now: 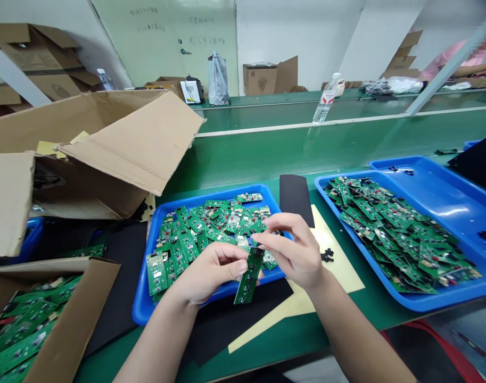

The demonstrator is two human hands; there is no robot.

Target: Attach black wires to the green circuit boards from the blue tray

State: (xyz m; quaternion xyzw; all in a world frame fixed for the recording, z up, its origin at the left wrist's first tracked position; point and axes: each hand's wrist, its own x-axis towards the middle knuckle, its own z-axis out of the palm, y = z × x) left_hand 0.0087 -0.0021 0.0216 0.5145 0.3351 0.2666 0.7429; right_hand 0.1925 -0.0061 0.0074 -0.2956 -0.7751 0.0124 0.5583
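My left hand [213, 272] grips a narrow green circuit board [248, 279] between thumb and fingers, tilted over the near edge of a blue tray [141, 290]. At the board's upper end is my right hand [296, 250], its thumb and fingertips pinched together. Whatever the right fingertips hold is too small or hidden to name. Many similar circuit boards [187, 239] lie heaped in the tray behind my hands. Small black parts [327, 255] sit in a little pile on a yellow sheet [346, 276], just right of my right wrist.
On the right, a second blue tray [380, 290] holds more boards, beside another blue tray [450, 197] with few black parts. Left stand a large open carton [131, 143] and a smaller box [71, 330] of boards. A water bottle [326, 101] stands on the ledge; a person's arm [466, 69] shows far right.
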